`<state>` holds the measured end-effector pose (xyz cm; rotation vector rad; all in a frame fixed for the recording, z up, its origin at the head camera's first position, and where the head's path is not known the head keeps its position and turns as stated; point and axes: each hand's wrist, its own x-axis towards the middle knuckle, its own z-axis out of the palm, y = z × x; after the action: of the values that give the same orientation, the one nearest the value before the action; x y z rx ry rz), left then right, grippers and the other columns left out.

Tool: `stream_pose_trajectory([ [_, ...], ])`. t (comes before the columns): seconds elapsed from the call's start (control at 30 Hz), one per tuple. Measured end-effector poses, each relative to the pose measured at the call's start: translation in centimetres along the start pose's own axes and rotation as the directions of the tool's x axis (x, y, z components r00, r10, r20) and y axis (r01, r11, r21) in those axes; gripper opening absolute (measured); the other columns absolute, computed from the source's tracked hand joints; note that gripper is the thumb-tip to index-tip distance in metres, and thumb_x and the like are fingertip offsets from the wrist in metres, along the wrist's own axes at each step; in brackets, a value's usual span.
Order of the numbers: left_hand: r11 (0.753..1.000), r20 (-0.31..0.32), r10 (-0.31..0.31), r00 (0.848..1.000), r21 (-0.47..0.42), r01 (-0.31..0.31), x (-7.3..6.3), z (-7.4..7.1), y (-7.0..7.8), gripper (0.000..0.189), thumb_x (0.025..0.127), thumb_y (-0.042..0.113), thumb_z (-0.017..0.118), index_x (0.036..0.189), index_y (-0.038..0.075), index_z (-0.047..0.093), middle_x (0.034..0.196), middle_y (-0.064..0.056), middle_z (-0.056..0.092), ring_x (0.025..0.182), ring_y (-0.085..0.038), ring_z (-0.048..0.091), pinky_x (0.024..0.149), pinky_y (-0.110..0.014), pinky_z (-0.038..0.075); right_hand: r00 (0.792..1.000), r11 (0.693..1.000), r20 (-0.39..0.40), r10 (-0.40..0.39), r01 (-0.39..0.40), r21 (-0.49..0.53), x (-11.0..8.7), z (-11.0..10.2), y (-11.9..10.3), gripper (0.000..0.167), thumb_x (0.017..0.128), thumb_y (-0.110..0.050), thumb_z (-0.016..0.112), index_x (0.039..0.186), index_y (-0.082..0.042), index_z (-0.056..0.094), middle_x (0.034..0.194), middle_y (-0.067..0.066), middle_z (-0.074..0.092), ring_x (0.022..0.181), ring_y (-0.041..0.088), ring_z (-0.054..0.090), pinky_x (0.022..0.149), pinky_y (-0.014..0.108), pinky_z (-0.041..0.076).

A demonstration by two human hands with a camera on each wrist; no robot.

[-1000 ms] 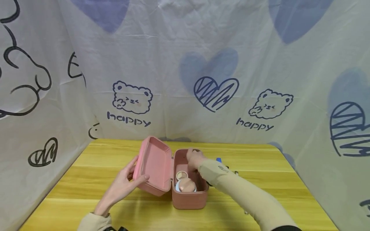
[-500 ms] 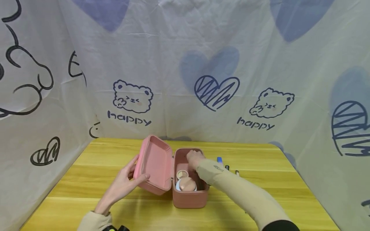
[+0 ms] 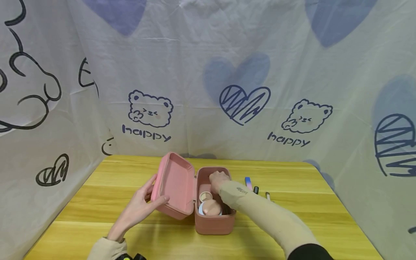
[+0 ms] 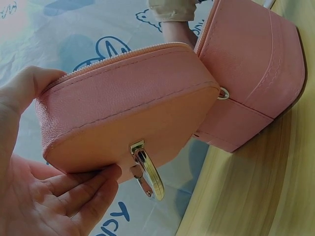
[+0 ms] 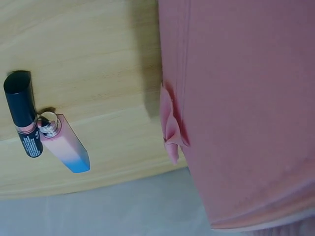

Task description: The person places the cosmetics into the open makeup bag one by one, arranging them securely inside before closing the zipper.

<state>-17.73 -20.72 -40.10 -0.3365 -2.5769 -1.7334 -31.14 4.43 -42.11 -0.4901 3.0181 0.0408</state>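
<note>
Printed cloth (image 3: 195,79) backs a yellow wood-grain table (image 3: 81,216); far edge of table runs along foot of cloth. Head view: pink case (image 3: 214,225) stands near mid-table, lid (image 3: 177,184) swung open to its left on hinges. Contents: rose-gold round compact (image 3: 212,208) at near end, overlapping a pale disc (image 3: 201,210); small sectioned pan (image 3: 205,196) just behind. Right hand (image 3: 218,180) reaches into far half; fingers hidden below the wrist, so grip cannot be told. Left hand (image 3: 141,202) holds lid, thumb over rim. Wood extends from lid to left table edge, well apart. Beyond case's right wall, near the sleeve (image 3: 263,209): pink-blue tube (image 3: 248,182), dark tube (image 3: 256,190), slim stick (image 3: 267,195). Left wrist view: thumb at zipper (image 4: 125,54), fingers under outer face, lid pinched between; metal clasp (image 4: 150,172) hangs just beside fingertips. Right wrist view: case wall bears a bow (image 5: 172,128); strip of wood separates it from both tubes, which lie close together near the table edge.
</note>
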Motion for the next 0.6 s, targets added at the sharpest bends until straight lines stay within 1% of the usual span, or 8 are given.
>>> stream_pose_trajectory([
  [0.17,1.000,-0.002,0.006,1.000,-0.003,-0.006,0.0,0.1,-0.1,0.090,0.094,0.022,0.069,0.161,0.000,0.013,0.137,-0.029,0.059,0.118,-0.034,0.066,0.088,-0.019,0.053,1.000,1.000,0.000,-0.014,0.014,-0.017,0.2,0.5,0.2,0.013,0.093,-0.006,0.062,0.099,-0.007,0.074,0.109,0.014,0.075,0.100,0.034,0.073,0.081,0.044,0.061],
  [0.27,1.000,-0.004,0.008,1.000,-0.004,-0.008,0.0,0.1,-0.1,0.090,0.094,0.022,0.069,0.161,0.000,0.013,0.138,-0.029,0.059,0.119,-0.034,0.066,0.088,-0.020,0.054,1.000,0.999,-0.002,-0.030,0.030,-0.038,0.3,0.8,0.3,0.014,0.095,-0.008,0.061,0.103,-0.007,0.073,0.109,0.015,0.074,0.100,0.033,0.072,0.081,0.044,0.061],
  [0.5,1.000,-0.006,0.013,1.000,0.002,-0.013,0.0,0.0,-0.2,0.090,0.094,0.022,0.069,0.161,0.001,0.013,0.137,-0.029,0.059,0.119,-0.034,0.066,0.088,-0.019,0.053,0.993,0.992,-0.058,-0.098,0.093,-0.086,0.0,1.0,0.5,0.009,0.091,-0.006,0.067,0.098,-0.007,0.073,0.103,0.015,0.075,0.093,0.034,0.073,0.074,0.044,0.062],
  [0.6,1.000,-0.006,0.019,1.000,-0.003,-0.019,0.0,0.1,-0.3,0.089,0.094,0.022,0.069,0.161,0.000,0.013,0.136,-0.029,0.060,0.119,-0.034,0.066,0.088,-0.019,0.053,0.990,0.988,-0.074,-0.119,0.111,-0.104,-0.2,1.1,0.5,0.009,0.090,-0.006,0.068,0.097,-0.007,0.073,0.101,0.015,0.075,0.092,0.034,0.073,0.073,0.044,0.062],
])
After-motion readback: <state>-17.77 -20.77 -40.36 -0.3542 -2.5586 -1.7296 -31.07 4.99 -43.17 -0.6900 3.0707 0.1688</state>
